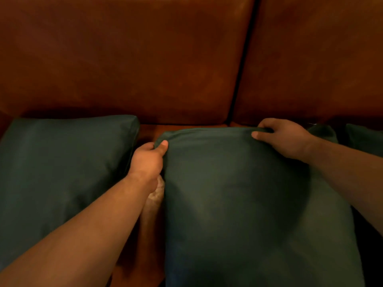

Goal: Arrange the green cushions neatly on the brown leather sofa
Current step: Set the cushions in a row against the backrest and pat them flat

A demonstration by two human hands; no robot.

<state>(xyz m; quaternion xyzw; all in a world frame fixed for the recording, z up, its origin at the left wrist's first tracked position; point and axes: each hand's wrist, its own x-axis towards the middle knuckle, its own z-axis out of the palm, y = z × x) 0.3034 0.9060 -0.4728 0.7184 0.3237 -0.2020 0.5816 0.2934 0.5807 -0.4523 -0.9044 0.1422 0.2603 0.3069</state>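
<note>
A dark green cushion (238,199) lies in the middle of the brown leather sofa (145,59), its top edge near the backrest. My left hand (148,160) pinches its top left corner, thumb on the front face. My right hand (284,135) grips its top edge near the right corner, fingers curled over the rim. A second green cushion (62,166) lies to the left on the seat, a narrow gap apart from the held one. Part of a third green cushion (362,137) shows at the far right, behind my right forearm.
Two backrest panels meet at a dark seam (242,63) just above the held cushion. A strip of bare leather seat (149,235) runs between the two cushions, under my left forearm.
</note>
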